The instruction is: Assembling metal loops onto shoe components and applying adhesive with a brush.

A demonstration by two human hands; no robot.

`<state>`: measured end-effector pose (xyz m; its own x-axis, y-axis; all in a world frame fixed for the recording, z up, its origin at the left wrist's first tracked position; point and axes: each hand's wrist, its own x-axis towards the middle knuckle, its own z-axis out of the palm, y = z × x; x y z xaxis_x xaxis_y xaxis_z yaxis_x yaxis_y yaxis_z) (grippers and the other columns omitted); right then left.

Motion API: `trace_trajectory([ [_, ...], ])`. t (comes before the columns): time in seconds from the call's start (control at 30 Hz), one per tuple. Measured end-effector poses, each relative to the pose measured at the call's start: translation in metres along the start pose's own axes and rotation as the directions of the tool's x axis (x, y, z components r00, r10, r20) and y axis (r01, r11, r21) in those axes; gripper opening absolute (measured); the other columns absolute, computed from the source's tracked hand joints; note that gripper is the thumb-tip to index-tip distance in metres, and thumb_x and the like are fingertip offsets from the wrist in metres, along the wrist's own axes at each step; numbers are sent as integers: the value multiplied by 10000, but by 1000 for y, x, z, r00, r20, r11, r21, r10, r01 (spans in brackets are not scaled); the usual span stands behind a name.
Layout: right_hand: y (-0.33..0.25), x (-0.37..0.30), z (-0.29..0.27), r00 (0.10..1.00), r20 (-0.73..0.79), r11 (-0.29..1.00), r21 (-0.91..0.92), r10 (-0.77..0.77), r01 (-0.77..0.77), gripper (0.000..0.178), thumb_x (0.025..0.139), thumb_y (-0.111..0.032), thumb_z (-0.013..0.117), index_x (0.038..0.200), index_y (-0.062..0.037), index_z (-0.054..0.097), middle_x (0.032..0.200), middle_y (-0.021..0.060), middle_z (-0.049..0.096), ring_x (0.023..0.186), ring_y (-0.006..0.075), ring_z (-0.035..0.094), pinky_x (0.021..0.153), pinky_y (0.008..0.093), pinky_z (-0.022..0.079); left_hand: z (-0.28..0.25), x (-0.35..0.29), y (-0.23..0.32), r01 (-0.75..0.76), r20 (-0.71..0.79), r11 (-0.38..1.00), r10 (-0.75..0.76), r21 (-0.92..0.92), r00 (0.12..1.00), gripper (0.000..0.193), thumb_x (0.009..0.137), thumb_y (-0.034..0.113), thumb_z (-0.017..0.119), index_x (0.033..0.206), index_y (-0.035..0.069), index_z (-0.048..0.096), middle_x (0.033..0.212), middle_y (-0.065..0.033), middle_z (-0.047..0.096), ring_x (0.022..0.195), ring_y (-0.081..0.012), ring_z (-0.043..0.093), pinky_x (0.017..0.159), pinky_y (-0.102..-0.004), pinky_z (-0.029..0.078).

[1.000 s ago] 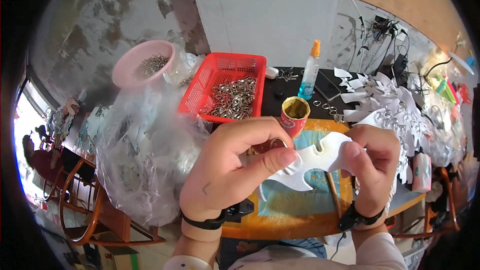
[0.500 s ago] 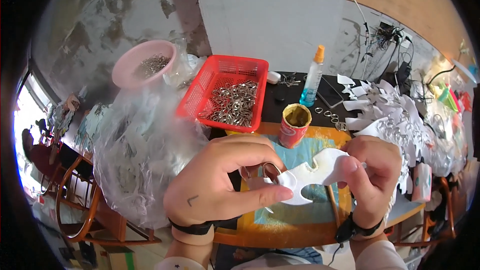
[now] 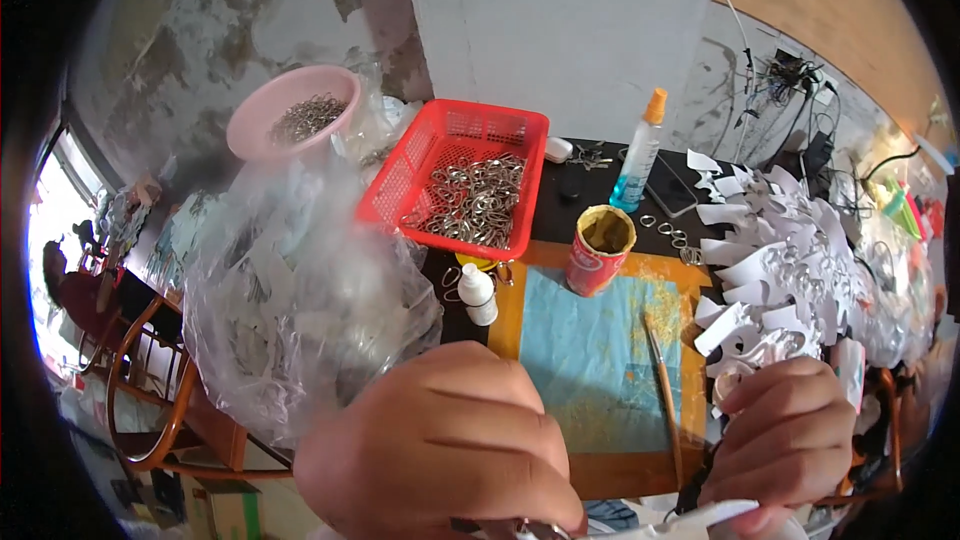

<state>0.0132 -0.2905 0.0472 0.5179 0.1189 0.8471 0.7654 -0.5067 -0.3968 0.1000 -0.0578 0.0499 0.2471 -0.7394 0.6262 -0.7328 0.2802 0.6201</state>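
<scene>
Close to the lower edge, my left hand is curled closed with its back toward me. Shiny metal rings show under its fingers, partly cut off by the picture's edge. My right hand is closed too, and its thumb pinches the white cut-out piece. That flat piece stretches between the two hands, with only a strip of it in view. Beyond them lie a blue sheet smeared with yellow and a thin wooden-handled brush. A red can with a yellow-crusted rim stands behind.
A red basket holds many metal rings; a pink basin holds more. Left lies a large clear plastic bag. White cut-outs pile up on the right. A spray bottle, a phone and a small white bottle stand or lie nearby.
Both hands have come down and nearer to me, taking the white piece to the lower edge. The blue sheet, brush and small white bottle are now uncovered.
</scene>
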Motion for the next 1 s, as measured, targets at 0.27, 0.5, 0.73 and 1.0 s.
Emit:
trace_trajectory([
  [0.27,6,7,-16,858,396,939,238,-329,249,214,902,-252,602,831,-71,691,735,14,599,673,192,545,647,349,505,-13,-5,20,-62,132,970,31,237,991,259,614,191,867,801,137,695,746,44,619,608,-126,514,570,-294,368],
  [0.5,27,5,19,995,-25,764,-642,-95,57,308,571,-173,809,863,-249,744,851,8,601,872,245,543,773,374,468,10,3,-15,126,-261,332,402,935,878,183,610,192,751,791,192,721,682,84,538,628,-154,435,604,-288,337],
  [0.73,37,-10,13,952,-111,784,-599,-285,165,369,575,-150,818,921,-265,758,868,-89,599,829,152,523,681,237,475,16,-5,-30,-18,148,-180,743,983,652,149,653,398,705,770,323,655,786,169,548,756,-86,464,638,-238,347],
  [1.0,32,-37,10,850,-161,785,-498,-501,368,222,824,-348,666,1045,-332,678,1002,-67,502,943,263,454,783,382,435,7,-17,-11,-221,433,-373,783,901,446,195,836,466,640,1002,369,673,920,99,467,951,-178,432,887,-316,354],
])
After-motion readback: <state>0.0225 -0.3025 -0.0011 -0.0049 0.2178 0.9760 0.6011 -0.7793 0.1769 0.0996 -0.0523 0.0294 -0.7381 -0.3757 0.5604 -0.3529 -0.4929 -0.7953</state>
